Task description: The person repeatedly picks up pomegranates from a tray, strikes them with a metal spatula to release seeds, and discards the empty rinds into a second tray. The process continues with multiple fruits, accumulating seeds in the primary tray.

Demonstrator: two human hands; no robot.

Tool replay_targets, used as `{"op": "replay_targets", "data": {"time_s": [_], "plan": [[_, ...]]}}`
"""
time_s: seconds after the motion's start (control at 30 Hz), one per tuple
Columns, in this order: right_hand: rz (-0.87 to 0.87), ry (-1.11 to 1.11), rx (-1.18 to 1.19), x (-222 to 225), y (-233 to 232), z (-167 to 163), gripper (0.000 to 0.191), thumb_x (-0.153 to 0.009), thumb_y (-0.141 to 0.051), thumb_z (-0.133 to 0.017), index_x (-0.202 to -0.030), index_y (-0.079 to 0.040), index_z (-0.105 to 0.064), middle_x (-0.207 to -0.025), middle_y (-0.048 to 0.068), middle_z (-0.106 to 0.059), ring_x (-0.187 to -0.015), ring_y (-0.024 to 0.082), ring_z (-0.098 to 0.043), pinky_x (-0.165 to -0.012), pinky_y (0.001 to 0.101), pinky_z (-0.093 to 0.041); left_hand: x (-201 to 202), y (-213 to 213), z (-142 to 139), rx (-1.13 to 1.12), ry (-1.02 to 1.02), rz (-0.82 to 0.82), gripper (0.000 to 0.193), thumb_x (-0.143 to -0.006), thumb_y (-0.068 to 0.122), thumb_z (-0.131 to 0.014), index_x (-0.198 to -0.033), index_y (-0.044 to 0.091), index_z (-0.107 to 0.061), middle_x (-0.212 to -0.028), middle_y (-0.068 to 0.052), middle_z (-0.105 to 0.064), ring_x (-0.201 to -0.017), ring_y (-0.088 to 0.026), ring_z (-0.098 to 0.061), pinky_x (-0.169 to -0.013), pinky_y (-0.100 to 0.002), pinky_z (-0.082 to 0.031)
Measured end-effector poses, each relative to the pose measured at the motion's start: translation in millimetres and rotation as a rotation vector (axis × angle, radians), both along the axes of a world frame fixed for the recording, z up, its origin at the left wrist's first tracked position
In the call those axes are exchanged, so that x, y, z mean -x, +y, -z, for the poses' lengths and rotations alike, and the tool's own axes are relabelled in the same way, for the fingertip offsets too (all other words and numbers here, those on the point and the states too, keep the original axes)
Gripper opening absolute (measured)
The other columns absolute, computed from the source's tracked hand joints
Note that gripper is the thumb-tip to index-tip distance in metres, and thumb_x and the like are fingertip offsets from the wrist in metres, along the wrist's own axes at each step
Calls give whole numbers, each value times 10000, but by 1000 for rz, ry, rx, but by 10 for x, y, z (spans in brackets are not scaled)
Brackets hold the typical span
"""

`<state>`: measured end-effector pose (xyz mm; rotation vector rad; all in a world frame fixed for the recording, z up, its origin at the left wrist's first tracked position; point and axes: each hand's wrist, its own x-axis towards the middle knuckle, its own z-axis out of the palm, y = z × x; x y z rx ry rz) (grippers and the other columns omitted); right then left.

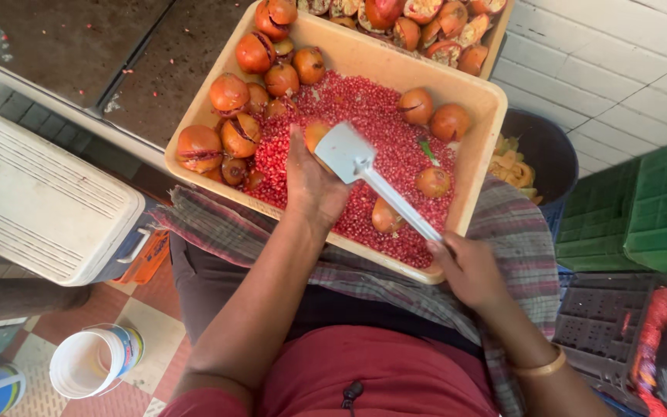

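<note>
A tan plastic tub (482,116) rests on my lap over a checked cloth (515,232). It holds a heap of red pomegranate seeds (372,116) and several cut pomegranates (229,93). My left hand (312,181) grips a pomegranate half (316,133), cut side down over the seeds. My right hand (468,266) holds the handle of a white spatula (349,154), whose flat head lies against the held fruit.
A second tub of emptied pomegranate shells (426,23) sits behind. A dark bin with peels (538,150) stands at right, green crates (658,208) beyond it. A white cooler box (32,201) and a white bucket (90,359) are at left.
</note>
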<state>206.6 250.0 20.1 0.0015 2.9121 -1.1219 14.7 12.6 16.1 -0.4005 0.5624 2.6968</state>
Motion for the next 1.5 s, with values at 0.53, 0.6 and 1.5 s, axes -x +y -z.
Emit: {"op": "replay_targets", "data": {"time_s": [0.53, 0.6, 1.5], "plan": [[132, 329, 776, -89, 68, 106, 288, -1105, -249, -511, -941, -23, -583, -757, 104, -564, -611, 153, -490, -560, 295, -395, -154, -6, -61, 152, 93, -129, 478, -1031, 478, -431, -1390, 163, -428, -1382, -136, -578, -1252, -324, -584, -1016, -513, -502], [-25, 563, 421, -42, 36, 41, 326, -1109, -255, -487, -935, -13, -619, -768, 102, -595, -603, 163, -535, -563, 299, -435, -130, 18, -9, 131, 123, -120, 456, -1022, 486, -413, -1364, 187, -447, -1344, -115, -579, -1224, -302, -594, -951, -481, -512], [196, 154, 588, -63, 113, 83, 376, -1131, -291, -465, -846, -58, -538, -660, 63, -505, -566, 151, -444, -517, 311, -361, -81, -157, -97, 187, 29, -78, 282, -1063, 325, -480, -1287, 166, -546, -1258, -47, -633, -1143, -222, -595, -1005, -428, -439]]}}
